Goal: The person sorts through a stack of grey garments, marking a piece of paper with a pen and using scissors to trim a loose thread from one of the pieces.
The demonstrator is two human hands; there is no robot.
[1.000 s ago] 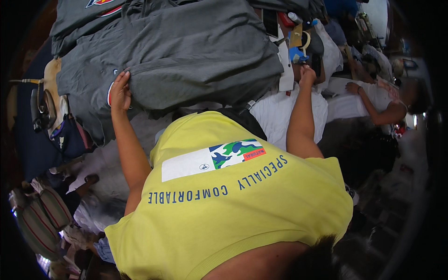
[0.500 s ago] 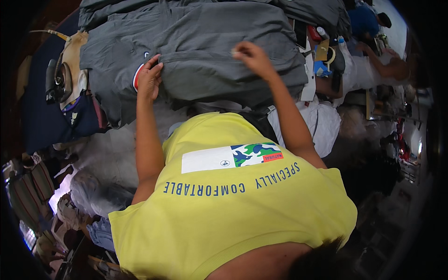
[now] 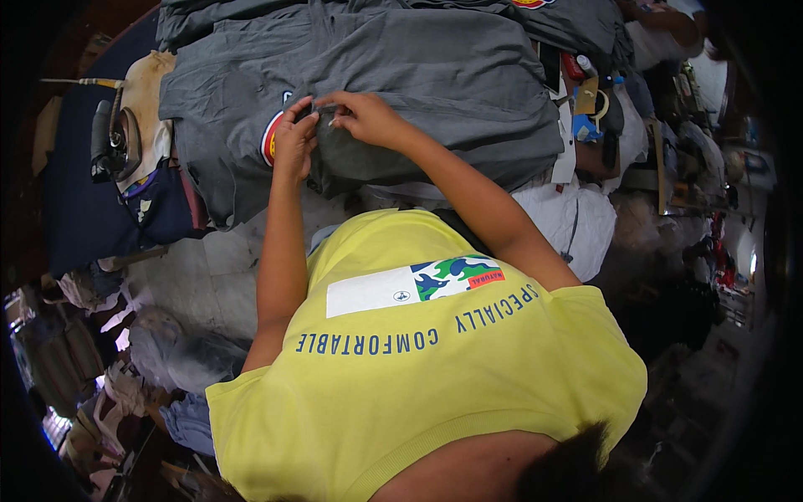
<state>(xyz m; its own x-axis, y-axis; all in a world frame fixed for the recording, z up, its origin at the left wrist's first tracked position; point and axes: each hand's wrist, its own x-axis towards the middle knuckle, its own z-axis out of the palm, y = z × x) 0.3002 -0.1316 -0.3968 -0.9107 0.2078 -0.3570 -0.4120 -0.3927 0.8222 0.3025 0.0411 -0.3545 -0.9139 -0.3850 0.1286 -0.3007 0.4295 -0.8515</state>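
Note:
Several dark grey garments lie spread in layers before me; the top grey garment (image 3: 443,75) carries a round red, white and yellow print (image 3: 269,138). Beside that print my left hand (image 3: 294,144) is closed, its fingertips pinching the cloth. Close to its fingertips is my right hand (image 3: 368,119), with its index finger reaching toward the left hand's fingers. A small pale thing, too small to name, shows at the right hand's closed fingers. Whatever lies between the two hands' fingertips is too fine to make out.
At the left, an iron (image 3: 125,142) rests on a stained tan pad (image 3: 150,92) over dark blue cloth (image 3: 71,209). Tape (image 3: 600,105), a red container (image 3: 573,67) and cards crowd the right side. White bags (image 3: 577,222) sit below there. Another person (image 3: 669,33) is at the far right.
My right hand has moved left across the grey garment, up to my left hand. The left hand still pinches beside the print. The view has shifted slightly.

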